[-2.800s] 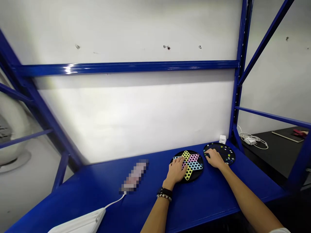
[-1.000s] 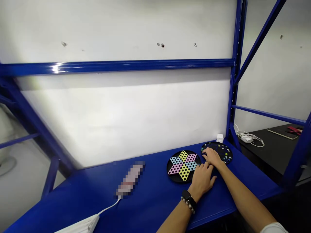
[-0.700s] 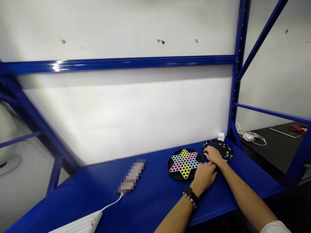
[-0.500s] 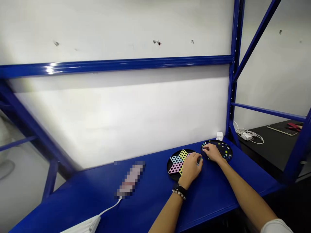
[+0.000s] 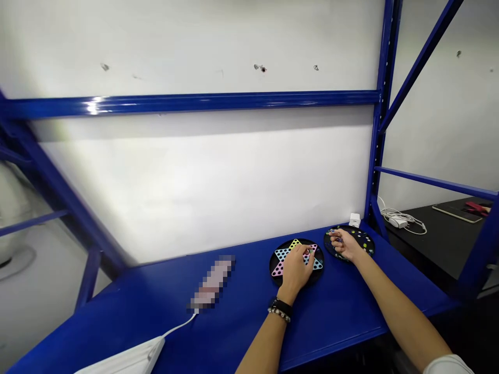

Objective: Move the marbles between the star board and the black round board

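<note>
A round black Chinese checkers board (image 5: 274, 277) bears a star of pink, yellow and light blue areas with dark holes. Over its middle, my left hand (image 5: 297, 267) has thumb and index finger pinched around a small greenish marble; the palm hides part of the star. To the right lies a round black tray (image 5: 368, 241) with scattered marbles in green, white, blue and yellow. My right hand (image 5: 346, 245) is above the tray's left side, turned partly palm up, its curled fingers closed around a few small bluish marbles.
A pixelated phone-like object (image 5: 213, 283) lies left on the blue table (image 5: 249, 311), its white cable running to a white box (image 5: 128, 358). White chargers (image 5: 354, 219) stand behind the tray. Blue rack posts (image 5: 376, 150) rise at the back right; beyond is a black table (image 5: 432, 228).
My left hand has shifted left from the board's right edge to over its middle. My right hand has turned its palm upward above the tray. The view has swung slightly left.
</note>
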`<state>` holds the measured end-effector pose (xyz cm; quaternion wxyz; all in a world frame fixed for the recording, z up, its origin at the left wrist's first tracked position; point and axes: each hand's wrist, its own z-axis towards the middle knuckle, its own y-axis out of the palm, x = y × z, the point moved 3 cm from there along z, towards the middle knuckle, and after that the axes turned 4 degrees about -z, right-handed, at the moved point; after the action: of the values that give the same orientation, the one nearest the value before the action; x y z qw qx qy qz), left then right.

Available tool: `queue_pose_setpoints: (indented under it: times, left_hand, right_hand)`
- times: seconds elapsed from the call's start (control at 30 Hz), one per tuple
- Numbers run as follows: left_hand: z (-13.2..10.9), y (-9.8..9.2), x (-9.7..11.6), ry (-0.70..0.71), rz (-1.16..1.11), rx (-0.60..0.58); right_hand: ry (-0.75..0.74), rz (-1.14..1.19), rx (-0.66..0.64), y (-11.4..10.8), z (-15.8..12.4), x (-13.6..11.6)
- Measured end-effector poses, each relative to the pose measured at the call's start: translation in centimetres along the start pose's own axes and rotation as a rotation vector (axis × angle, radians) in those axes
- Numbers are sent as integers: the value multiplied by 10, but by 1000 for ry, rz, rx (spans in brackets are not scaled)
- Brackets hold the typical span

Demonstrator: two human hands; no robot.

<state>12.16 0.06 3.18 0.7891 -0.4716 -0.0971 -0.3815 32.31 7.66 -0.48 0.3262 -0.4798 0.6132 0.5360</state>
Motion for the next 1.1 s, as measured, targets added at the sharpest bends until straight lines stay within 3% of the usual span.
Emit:
queue_pose_setpoints:
  times: [0.27, 0.37, 0.43, 0.7, 0.97, 1.1]
  left_hand:
    - [1, -5, -1, -16, -13, 30]
    - [1, -5, -2, -14, -2, 30]
    - [1, -4, -2, -11, 5, 26]
    - [1, -5, -2, -12, 7, 23]
    - [0, -1, -6, 23, 7, 63]
    - [0, -1, -5, 51, 2, 85]
  right_hand:
    - [-331, -804, 175, 38, -12, 18]
    - [-432, -1148, 168, 50, -16, 24]
    - [-421, -1250, 145, 52, -18, 26]
    - [-415, -1315, 128, 48, -20, 28]
    - [-635, -1245, 69, 52, -12, 37]
    - [-656, -1242, 67, 50, -12, 40]
